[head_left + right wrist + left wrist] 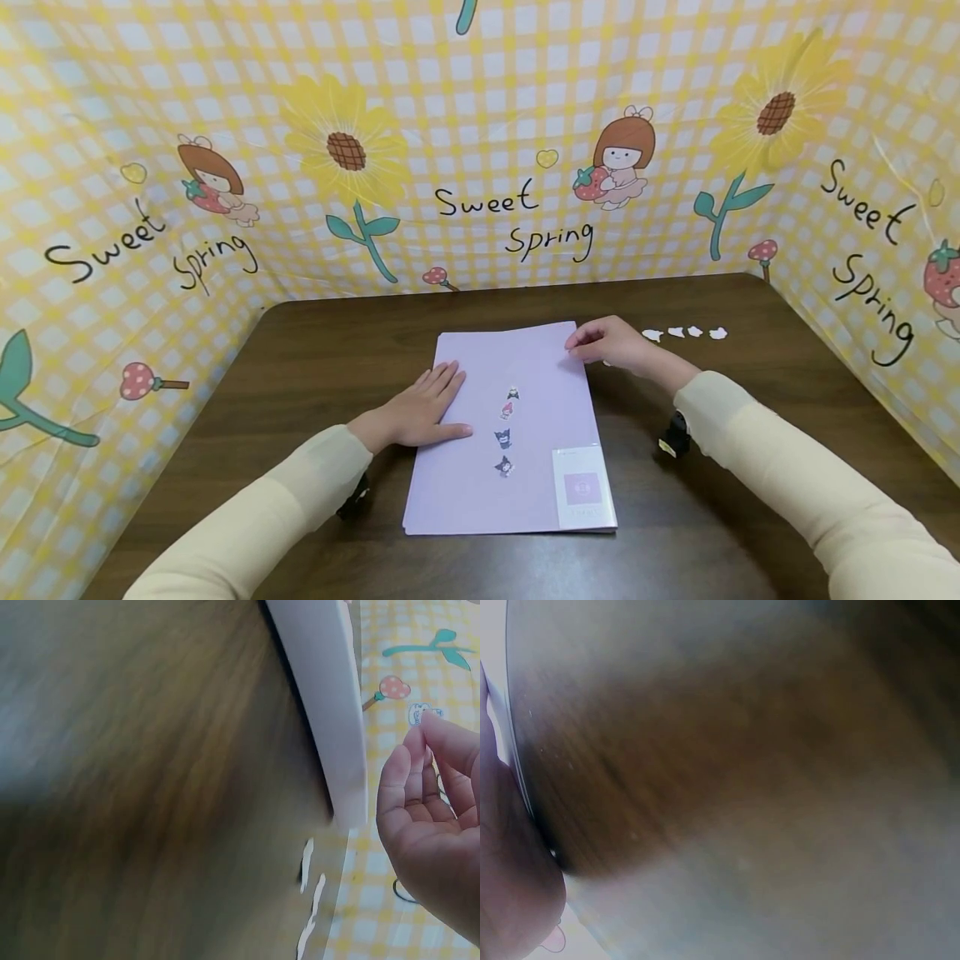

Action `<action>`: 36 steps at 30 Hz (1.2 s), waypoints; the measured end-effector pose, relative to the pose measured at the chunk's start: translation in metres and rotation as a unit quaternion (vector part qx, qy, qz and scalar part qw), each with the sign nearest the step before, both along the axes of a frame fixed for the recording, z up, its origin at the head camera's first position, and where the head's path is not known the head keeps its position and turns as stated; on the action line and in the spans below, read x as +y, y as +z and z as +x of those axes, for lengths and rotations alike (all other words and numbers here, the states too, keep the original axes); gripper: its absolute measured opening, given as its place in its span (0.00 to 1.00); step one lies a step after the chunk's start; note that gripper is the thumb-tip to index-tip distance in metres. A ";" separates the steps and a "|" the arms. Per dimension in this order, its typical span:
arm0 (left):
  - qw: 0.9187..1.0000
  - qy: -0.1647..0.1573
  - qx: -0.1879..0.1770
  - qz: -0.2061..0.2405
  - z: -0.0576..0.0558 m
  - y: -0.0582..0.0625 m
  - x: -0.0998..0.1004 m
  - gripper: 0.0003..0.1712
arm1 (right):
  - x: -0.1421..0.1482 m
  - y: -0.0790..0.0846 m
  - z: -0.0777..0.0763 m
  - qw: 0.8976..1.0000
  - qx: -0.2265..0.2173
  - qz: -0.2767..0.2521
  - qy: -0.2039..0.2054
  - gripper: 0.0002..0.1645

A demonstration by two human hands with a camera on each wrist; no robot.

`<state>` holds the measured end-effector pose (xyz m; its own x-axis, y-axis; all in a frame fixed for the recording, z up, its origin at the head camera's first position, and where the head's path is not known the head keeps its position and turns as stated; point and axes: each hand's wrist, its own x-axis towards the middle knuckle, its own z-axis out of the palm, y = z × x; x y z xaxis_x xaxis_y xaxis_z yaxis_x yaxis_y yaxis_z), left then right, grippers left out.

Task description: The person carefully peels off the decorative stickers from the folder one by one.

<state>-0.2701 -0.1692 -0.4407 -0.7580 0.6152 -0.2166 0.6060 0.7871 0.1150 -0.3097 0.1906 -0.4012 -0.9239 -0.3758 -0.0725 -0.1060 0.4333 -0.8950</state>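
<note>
A lavender folder lies on the dark table, with several small cartoon stickers in a column down its middle. My left hand rests flat on its left edge, fingers spread and thumb pointing inward. Over the folder's upper right corner, my right hand holds thumb and forefinger together. In the right wrist view, those fingertips pinch a small white sticker with blue lines, while the other fingers curl loosely. The left wrist view shows mostly blurred table and part of the left hand.
Several white cut-out pieces lie in a row on the table, beyond the right forearm. A clear label pocket sits at the folder's lower right corner. A yellow checked cloth with printed flowers surrounds the table's back and sides.
</note>
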 end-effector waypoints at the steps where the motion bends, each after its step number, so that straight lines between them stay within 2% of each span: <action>1: 1.000 0.000 0.000 0.001 0.000 0.000 0.000 0.58 | 0.004 0.000 0.001 1.000 0.000 -0.002 -0.002 0.13; 8: 1.000 0.002 0.001 -0.004 0.000 0.000 0.000 0.58 | 0.027 -0.001 0.009 1.000 -0.008 -0.008 -0.008 0.16; 16: 1.000 0.002 -0.004 -0.004 -0.001 0.000 -0.001 0.58 | 0.045 -0.001 0.014 0.999 -0.014 -0.019 -0.044 0.17; 23: 1.000 0.001 -0.002 -0.003 0.000 0.000 0.000 0.59 | 0.060 -0.002 0.016 0.999 -0.018 -0.025 -0.044 0.18; 36: 1.000 0.003 -0.003 0.000 0.001 0.000 -0.001 0.59 | 0.085 -0.012 0.017 0.997 -0.028 0.022 -0.066 0.18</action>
<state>-0.2695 -0.1698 -0.4405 -0.7606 0.6103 -0.2214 0.5999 0.7910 0.1197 -0.2928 0.2754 -0.4132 -0.9590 -0.2470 -0.1388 0.0039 0.4784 -0.8781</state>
